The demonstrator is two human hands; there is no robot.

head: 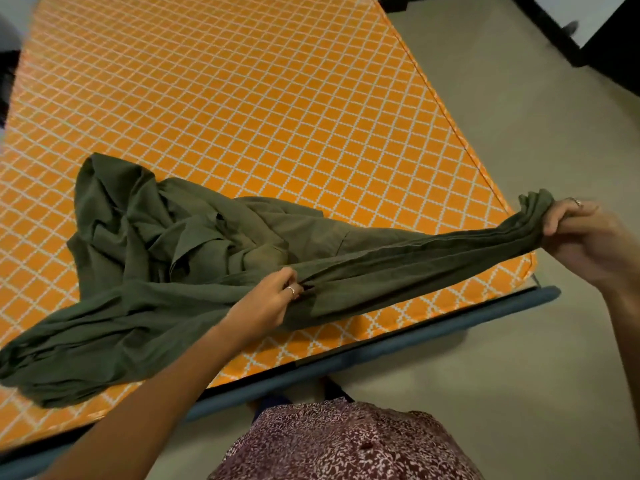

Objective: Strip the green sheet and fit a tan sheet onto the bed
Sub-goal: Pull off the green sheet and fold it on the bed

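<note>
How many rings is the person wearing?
2. One ring is on the left hand, which pinches the green sheet. The other ring is on the right hand, gripping the sheet's bunched end. More may be hidden.

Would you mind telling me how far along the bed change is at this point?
Stripping looks done: the orange quilted mattress is bare, and the green sheet lies bunched on it. In hand: the left hand and right hand grip its gathered edge. Left: removing it and fitting a tan sheet; none is in view.
</note>
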